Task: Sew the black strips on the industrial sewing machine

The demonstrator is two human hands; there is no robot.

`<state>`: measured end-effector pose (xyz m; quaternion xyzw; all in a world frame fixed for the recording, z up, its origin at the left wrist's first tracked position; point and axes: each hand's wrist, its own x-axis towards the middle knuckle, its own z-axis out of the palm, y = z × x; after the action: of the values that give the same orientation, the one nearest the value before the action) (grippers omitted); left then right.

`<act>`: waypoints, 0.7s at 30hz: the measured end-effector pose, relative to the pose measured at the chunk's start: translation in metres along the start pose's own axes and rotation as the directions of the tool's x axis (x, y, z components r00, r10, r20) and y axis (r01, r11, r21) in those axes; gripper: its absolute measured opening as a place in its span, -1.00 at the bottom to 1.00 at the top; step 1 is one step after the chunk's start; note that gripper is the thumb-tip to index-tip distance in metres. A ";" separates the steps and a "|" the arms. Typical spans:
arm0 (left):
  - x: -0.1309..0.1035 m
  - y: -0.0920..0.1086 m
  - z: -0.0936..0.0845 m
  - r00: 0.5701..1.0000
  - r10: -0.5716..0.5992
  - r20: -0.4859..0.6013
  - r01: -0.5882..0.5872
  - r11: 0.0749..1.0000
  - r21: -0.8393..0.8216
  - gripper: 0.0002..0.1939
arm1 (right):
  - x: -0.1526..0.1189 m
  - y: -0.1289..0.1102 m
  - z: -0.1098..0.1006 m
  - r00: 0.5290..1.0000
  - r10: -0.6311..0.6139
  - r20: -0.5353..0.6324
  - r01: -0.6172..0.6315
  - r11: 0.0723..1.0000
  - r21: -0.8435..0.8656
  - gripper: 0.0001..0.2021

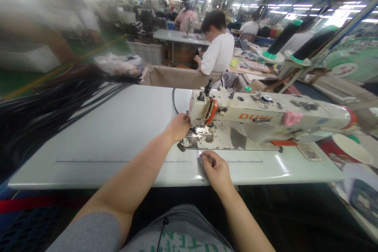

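A white sewing machine (251,114) with orange lettering stands on a pale table (118,126). My left hand (178,126) is beside the needle area, at the machine's left end, its fingers bent together. A thin black strip (174,100) curves over the table behind that hand; whether the fingers grip it is hidden. Just in front of the machine's bed, my right hand (215,167) is pinched over the table's front part. Something small shows between its thumb and fingers, too small to name.
Long black strips (59,114) hang over the table's left side. Thread cones (283,39) stand behind the machine at the right. A person in a white shirt (218,53) sits beyond a fabric-lined bin (177,76). A red container (339,149) is at the right.
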<state>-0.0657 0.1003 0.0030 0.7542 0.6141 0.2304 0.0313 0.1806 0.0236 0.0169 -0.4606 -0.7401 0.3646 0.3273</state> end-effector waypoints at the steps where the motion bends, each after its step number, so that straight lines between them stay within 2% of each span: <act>1: -0.002 -0.002 -0.001 1.000 -0.004 0.012 0.004 1.000 -0.006 -0.75 | 0.000 0.000 0.000 1.000 -0.003 -0.001 0.003 1.000 -0.005 -0.77; 5: -0.007 -0.012 -0.007 0.999 0.009 0.042 -0.005 0.996 -0.092 -0.87 | 0.000 0.002 0.000 1.000 -0.015 -0.003 0.015 1.000 -0.007 -0.77; 8: -0.010 -0.012 -0.012 0.999 -0.033 0.032 0.036 0.992 -0.121 -0.90 | -0.001 0.002 0.000 1.000 -0.021 -0.005 0.021 1.000 -0.004 -0.77; 16: -0.033 0.018 -0.011 0.975 -0.222 0.011 0.221 0.962 -0.163 -0.91 | -0.002 0.000 0.000 1.000 -0.024 -0.001 0.024 1.000 -0.007 -0.78; 21: -0.038 0.026 -0.008 0.947 -0.320 0.014 0.314 0.919 -0.241 -0.90 | -0.001 -0.003 0.000 1.000 -0.006 0.009 0.006 1.000 -0.023 -0.78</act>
<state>-0.0508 0.0560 0.0067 0.6327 0.6959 0.3043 0.1512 0.1801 0.0221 0.0191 -0.4603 -0.7471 0.3572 0.3199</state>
